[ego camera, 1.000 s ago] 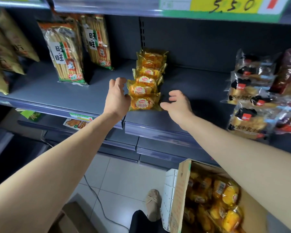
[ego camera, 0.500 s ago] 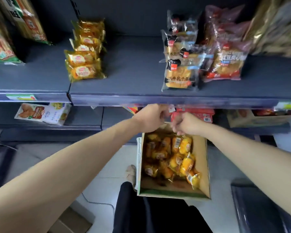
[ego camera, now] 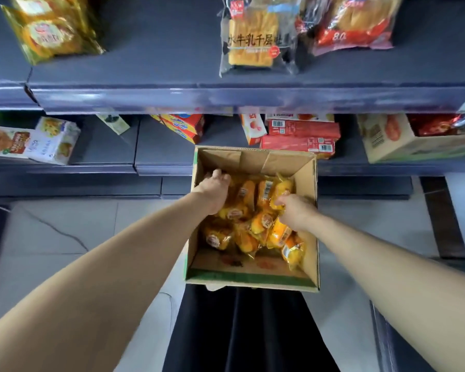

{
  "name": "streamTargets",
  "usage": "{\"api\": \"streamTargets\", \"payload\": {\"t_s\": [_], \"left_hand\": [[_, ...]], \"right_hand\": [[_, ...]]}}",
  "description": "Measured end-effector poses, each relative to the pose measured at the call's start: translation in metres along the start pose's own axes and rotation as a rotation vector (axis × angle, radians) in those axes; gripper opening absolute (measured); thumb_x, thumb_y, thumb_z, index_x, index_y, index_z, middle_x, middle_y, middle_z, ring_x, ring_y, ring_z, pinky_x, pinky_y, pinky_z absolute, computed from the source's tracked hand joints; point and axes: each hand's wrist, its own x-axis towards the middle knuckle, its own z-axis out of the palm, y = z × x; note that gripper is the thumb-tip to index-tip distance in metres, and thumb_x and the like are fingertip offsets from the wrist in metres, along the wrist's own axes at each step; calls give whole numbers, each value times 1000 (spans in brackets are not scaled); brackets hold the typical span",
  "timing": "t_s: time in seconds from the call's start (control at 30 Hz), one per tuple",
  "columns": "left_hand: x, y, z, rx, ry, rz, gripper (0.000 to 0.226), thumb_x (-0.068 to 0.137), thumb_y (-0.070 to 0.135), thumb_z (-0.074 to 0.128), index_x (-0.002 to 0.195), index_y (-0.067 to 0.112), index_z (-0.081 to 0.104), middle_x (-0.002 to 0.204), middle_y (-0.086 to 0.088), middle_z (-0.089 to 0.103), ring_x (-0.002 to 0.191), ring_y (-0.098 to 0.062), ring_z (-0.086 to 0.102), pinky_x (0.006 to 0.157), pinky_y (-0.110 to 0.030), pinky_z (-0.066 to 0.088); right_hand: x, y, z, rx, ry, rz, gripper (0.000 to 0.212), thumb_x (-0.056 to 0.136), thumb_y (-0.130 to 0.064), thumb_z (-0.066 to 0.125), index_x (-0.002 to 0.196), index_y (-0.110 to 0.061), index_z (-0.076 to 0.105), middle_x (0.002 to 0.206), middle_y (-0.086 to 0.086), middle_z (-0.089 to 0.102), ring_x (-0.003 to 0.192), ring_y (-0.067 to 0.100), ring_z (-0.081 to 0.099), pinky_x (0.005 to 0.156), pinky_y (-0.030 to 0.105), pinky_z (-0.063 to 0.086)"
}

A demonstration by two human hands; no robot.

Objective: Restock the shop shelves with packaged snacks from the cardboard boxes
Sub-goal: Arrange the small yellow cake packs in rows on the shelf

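Note:
An open cardboard box [ego camera: 310, 183] sits on the floor in front of the shelves, holding several yellow snack packets [ego camera: 262, 222]. My left hand [ego camera: 214, 193] is down inside the box at its left side, fingers curled onto the packets; whether it holds one is hidden. My right hand [ego camera: 293, 210] is in the box on the right, its fingers pinching a yellow packet [ego camera: 279, 191]. A stack of the same yellow packets [ego camera: 51, 30] lies on the upper shelf [ego camera: 172, 100] at the far left.
Bread packs [ego camera: 255, 41] and a red-labelled bag [ego camera: 352, 25] lie on the upper shelf to the right. The lower shelf carries white boxes [ego camera: 30, 142], red and orange cartons [ego camera: 301, 135] and a printed carton [ego camera: 403, 140]. Tiled floor surrounds the box.
Both hands left the stack on the upper shelf and dropped into the cardboard box. My view tilted down from the shelf to the box.

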Motion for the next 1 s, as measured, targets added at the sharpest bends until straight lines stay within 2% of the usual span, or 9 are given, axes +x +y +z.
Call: {"api": "streamTargets", "payload": {"t_s": [0.1,0.3,0.4,0.5,0.6,0.7,0.83,0.9,1.0], "left_hand": [[25,-2,8,8,17,-28,67,92,-3,41,150,19,16,158,-6,6,144,-32,15,114,-43,25],[55,-2,28,-25,-18,-129,59,94,15,50,147,20,24,149,-13,24,128,-35,40,107,-44,38],[60,-1,34,-101,6,-193,50,94,18,45,143,17,33,144,-12,31,121,-35,45,102,-43,40],[52,6,17,-209,71,-130,38,95,8,45,131,15,51,136,-13,43,120,-31,49,102,-37,41],[31,10,-15,-495,34,-105,34,94,3,47,126,9,56,127,-14,57,112,-28,57,91,-31,49],[8,5,-46,-878,-87,-170,33,96,6,48,128,13,51,125,-12,51,108,-27,56,85,-37,56],[-27,-4,-87,-1391,-155,-199,13,98,1,43,101,10,53,102,-10,57,91,-23,59,78,-41,56],[-43,-9,-107,-1508,-164,-179,14,98,2,42,100,10,53,93,-9,61,80,-21,63,69,-39,59],[-71,-14,-136,-1588,-170,-95,16,97,7,40,101,11,55,97,-10,62,82,-21,64,65,-33,58]], "right_hand": [[18,4,11,-80,-34,-54,61,92,-2,48,145,-28,34,152,5,30,137,28,34,108,38,39],[40,-2,25,-280,-156,-100,67,94,-14,44,147,-44,18,152,4,15,141,36,8,112,49,23],[49,-5,32,-492,-107,-133,64,92,-13,47,142,-49,30,144,6,21,135,35,15,109,46,23],[51,-3,35,-550,-32,-223,48,89,-15,59,131,-38,51,138,5,29,131,33,23,108,44,28],[49,1,26,-554,41,-333,34,86,-31,65,118,-24,62,136,4,34,126,29,29,104,42,32],[36,-2,7,-443,15,-343,39,87,-36,62,122,-21,56,141,1,36,128,25,31,103,40,31],[4,-9,-27,-198,-107,-272,50,87,-38,62,131,-20,46,128,5,50,114,25,49,85,31,42],[-11,-12,-45,-130,-98,-270,46,85,-40,64,123,-20,51,116,2,55,103,22,54,79,31,47],[-31,-21,-75,64,-70,-264,38,82,-39,68,113,-22,56,105,-7,57,97,17,58,69,27,47]]}}
